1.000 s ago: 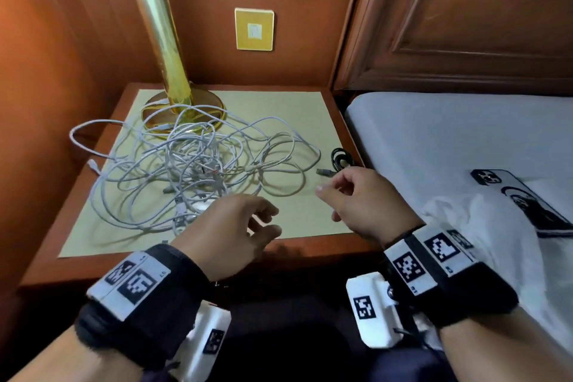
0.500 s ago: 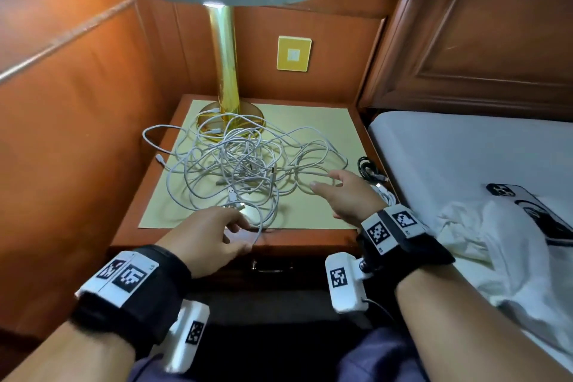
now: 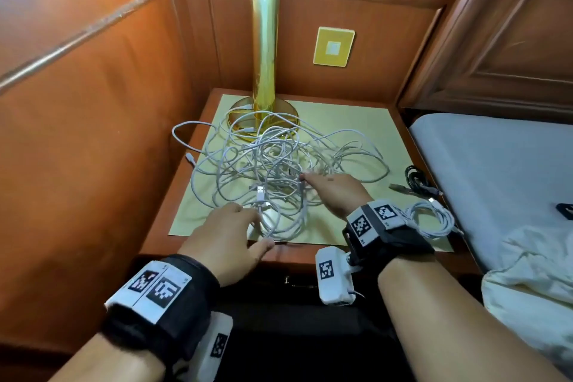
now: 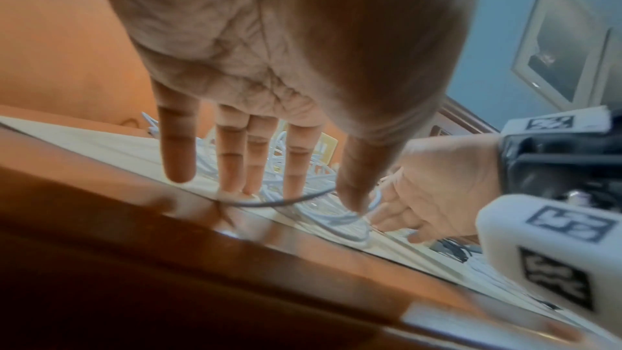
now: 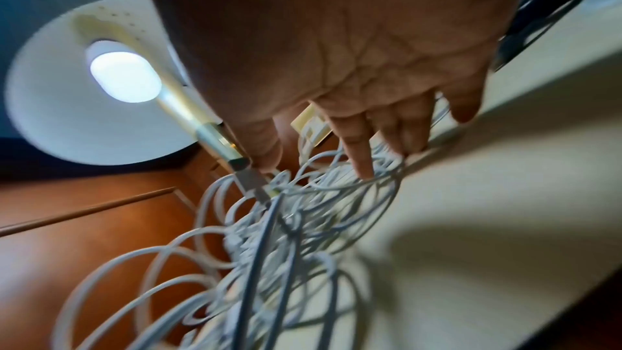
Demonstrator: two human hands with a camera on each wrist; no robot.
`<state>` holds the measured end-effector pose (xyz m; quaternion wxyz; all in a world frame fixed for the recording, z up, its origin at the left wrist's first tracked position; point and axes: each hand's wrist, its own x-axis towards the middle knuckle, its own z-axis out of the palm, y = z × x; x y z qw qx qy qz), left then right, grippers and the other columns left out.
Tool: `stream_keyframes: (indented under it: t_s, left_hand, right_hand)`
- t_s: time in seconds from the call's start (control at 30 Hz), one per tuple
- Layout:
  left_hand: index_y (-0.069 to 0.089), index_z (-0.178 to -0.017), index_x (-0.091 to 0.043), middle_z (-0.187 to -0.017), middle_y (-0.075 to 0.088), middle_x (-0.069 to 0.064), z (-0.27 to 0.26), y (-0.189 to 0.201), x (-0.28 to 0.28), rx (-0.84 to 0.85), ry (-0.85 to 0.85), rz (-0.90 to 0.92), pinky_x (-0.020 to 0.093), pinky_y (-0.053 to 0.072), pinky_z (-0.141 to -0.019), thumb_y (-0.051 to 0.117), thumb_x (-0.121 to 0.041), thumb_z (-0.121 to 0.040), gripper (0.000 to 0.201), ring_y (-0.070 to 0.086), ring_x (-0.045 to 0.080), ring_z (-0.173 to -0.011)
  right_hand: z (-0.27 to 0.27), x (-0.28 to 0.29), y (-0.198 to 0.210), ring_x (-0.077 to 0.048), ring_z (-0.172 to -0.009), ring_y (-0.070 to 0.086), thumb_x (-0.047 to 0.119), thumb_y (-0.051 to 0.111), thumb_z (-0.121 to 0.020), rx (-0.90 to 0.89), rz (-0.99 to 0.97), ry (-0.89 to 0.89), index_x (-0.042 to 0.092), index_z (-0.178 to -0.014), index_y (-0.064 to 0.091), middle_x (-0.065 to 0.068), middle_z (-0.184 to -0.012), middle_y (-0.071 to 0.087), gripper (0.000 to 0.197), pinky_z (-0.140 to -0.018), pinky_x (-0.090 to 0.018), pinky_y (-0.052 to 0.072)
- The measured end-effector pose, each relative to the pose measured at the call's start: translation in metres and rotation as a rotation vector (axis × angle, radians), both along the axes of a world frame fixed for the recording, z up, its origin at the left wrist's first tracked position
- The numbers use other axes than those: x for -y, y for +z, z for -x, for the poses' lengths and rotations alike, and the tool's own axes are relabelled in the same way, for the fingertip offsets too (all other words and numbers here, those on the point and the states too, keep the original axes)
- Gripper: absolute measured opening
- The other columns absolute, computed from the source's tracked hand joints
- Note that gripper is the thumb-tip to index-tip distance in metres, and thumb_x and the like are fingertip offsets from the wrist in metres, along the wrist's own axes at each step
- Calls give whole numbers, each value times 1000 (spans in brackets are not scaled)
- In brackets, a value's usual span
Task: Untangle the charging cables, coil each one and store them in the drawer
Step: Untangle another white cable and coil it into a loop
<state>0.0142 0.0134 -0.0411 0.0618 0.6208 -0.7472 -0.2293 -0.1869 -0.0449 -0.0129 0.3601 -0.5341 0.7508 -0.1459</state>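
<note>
Tangle of white cables lies on the nightstand, spread in front of the lamp base, some loops lying over that base. A USB plug sticks up at the tangle's front, on the side away from the lamp.

Left hand sits at the front edge of the tangle, farthest from the lamp, palm down. Left wrist view shows what the head view hides: fingers straight and spread, tips down on the loops, nothing gripped. It also catches the right hand from the palm side, fingers loosely extended.

Right hand reaches into the tangle from the bed side, in front of the lamp. Head view only gives its back. Right wrist view shows the fingers extended into the white loops, forefinger tip on a cable, thumb beside a metal plug; no clear pinch, blurred there. Same view looks up into the lit lamp shade.

Off the tangle, further from the lamp on the bed side: a black cable and a coiled white cable, only in the head view. Drawer handle shows below the nightstand front, drawer closed.
</note>
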Motion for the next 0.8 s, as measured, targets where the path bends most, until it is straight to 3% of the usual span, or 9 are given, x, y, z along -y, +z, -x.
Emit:
stream_keyframes:
  t_s: [0.07,0.2,0.27,0.33,0.4,0.5,0.6,0.7,0.8]
  left_hand:
    - [58,-118,-32,-125,51,-6,-9,-1,1,37,51,28,42,44,-102,56,-54,-92,34,45,20,-125]
    - [58,-124,-24,-139,48,0,-28,-1,3,84,108,47,43,39,-108,52,-48,-98,36,41,24,-134]
    - [59,-125,-23,-140,51,0,-38,-3,3,28,96,67,41,38,-109,55,-47,-97,38,43,22,-135]
    - [59,-123,-25,-134,56,-2,-45,-3,1,-20,90,80,40,39,-107,58,-47,-95,36,48,20,-130]
    - [62,-111,-28,-122,60,-3,-48,0,-1,-71,109,102,37,43,-102,63,-44,-92,25,54,19,-119]
    - [62,-85,-24,-93,65,-4,-46,9,-2,-182,173,199,33,46,-84,66,-37,-91,15,61,20,-94]
    - [63,-77,-18,-75,65,-4,-43,15,-2,-269,228,319,31,40,-69,66,-33,-92,22,59,18,-75]
    - [62,-74,-18,-66,64,-4,-45,17,-3,-409,289,390,26,44,-62,65,-32,-93,24,61,12,-64]
    - [61,-76,-17,-64,67,1,-48,17,-4,-609,341,421,42,58,-64,62,-28,-96,23,67,18,-59]
  right_hand:
    - [-14,-2,0,-26,-106,63,62,47,-95,51,16,58,8,-115,73,-11,-116,69,63,-89,-34,49]
    - [-32,-8,0,-32,-118,58,56,42,-101,31,46,157,1,-119,69,-18,-129,64,64,-95,-35,44]
    - [-31,-9,0,-32,-101,61,56,41,-101,32,59,195,-2,-102,70,-18,-106,69,65,-82,-36,44]
    - [-29,-11,2,-26,-69,50,55,42,-101,12,79,185,1,-70,55,-10,-69,51,64,-60,-34,30]
    - [-26,-14,3,-20,-57,39,56,45,-99,-34,125,109,12,-62,40,-2,-61,41,58,-53,-33,22]
    - [-25,-23,6,-18,-70,52,64,52,-91,-117,238,44,18,-74,47,-1,-74,56,49,-57,-33,33]
    - [-27,-30,8,-17,-78,55,58,63,-87,-179,362,81,21,-85,51,3,-85,60,39,-62,-33,36]
    - [-33,-34,8,-13,-94,55,47,70,-86,-146,398,233,26,-121,55,6,-115,53,44,-81,-29,41]
    - [-40,-35,2,-15,-96,64,35,72,-87,-100,389,332,25,-123,64,7,-113,63,37,-88,-27,47]
